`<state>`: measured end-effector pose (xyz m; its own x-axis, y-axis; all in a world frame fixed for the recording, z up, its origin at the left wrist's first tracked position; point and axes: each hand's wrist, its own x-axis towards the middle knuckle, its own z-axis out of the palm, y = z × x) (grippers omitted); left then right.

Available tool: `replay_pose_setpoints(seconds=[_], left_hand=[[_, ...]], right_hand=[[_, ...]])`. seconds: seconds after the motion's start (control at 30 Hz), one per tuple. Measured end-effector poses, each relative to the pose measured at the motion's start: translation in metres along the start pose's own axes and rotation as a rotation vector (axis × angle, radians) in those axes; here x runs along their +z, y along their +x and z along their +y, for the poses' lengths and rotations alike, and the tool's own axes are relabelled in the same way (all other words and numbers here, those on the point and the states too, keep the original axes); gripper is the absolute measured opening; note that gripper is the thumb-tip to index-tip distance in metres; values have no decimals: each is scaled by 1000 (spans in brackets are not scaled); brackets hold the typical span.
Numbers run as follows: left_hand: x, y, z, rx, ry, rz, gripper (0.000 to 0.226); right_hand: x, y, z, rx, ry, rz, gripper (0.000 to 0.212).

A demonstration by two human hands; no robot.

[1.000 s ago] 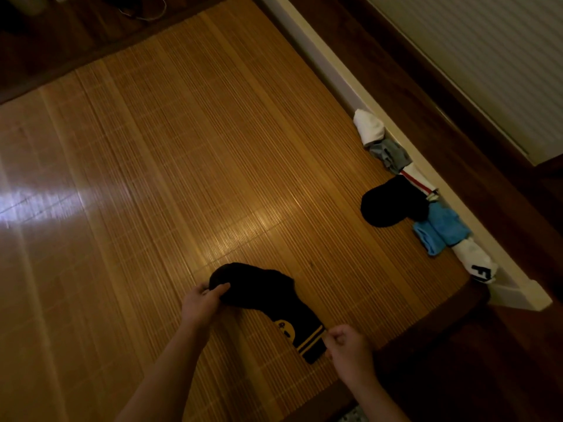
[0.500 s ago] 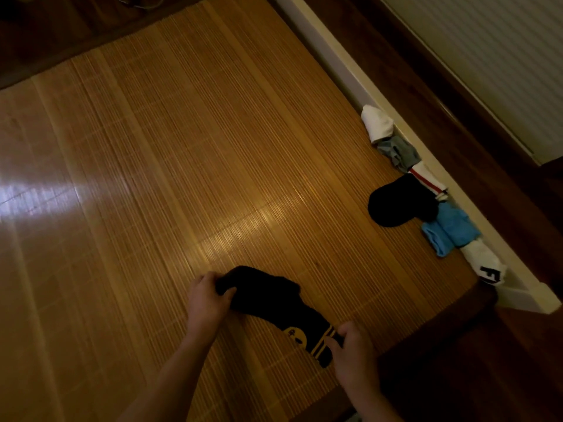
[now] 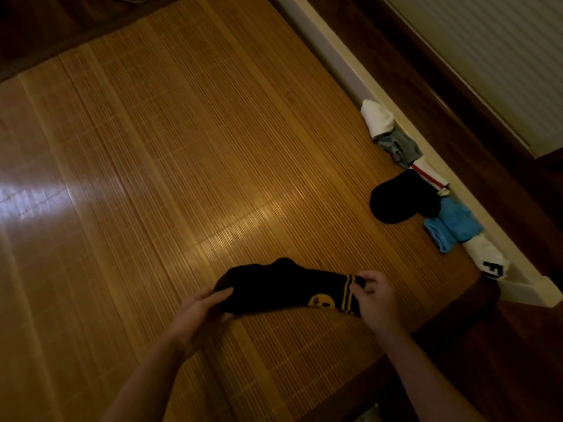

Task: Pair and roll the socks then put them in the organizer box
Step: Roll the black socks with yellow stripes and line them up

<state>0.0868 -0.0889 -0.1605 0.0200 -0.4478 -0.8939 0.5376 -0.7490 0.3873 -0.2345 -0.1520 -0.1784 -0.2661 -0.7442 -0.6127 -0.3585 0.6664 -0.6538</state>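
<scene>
Across most of the view, a bamboo mat (image 3: pixel 182 147) is lying flat, with a pale board (image 3: pixel 380 95) running along its right edge. Against that board a row of loose socks is sitting: a white sock (image 3: pixel 376 118) at the far end, then a grey sock (image 3: pixel 399 149), a white one with a red stripe (image 3: pixel 429 175), a plain black sock (image 3: pixel 399 202) jutting onto the mat, a blue pair (image 3: pixel 451 226), and nearest you a white sock with a black letter (image 3: pixel 487 257).

In front of you, you are holding a black sock with yellow stripes (image 3: pixel 274 287) stretched out between both hands, at or just above the mat. In this dim light it may be two socks stacked. Your left hand (image 3: pixel 198 315) is pinching the toe end between thumb and fingers. Your right hand (image 3: pixel 377 300) is gripping the striped cuff with curled fingers.
</scene>
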Motion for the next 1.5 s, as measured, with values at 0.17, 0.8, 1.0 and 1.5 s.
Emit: replay_pose_setpoints(seconds=[0.17,0.8,1.0,1.5], left_hand=[[4,-10,-2,25,-55,16,42],[70,-61,72,931,887,-4,115],[132,-104,131,1177,1043,-153,63],[155,-140,162,848,568,-376,24]], right_hand=[[6,15,-32,13,108,-40,26],[-7,-69,-266,-1022,-558,-603,29],[-41,-94,-335,-1170,-725,-722,32],[-26,-49,-298,-242,279,-1157,44]])
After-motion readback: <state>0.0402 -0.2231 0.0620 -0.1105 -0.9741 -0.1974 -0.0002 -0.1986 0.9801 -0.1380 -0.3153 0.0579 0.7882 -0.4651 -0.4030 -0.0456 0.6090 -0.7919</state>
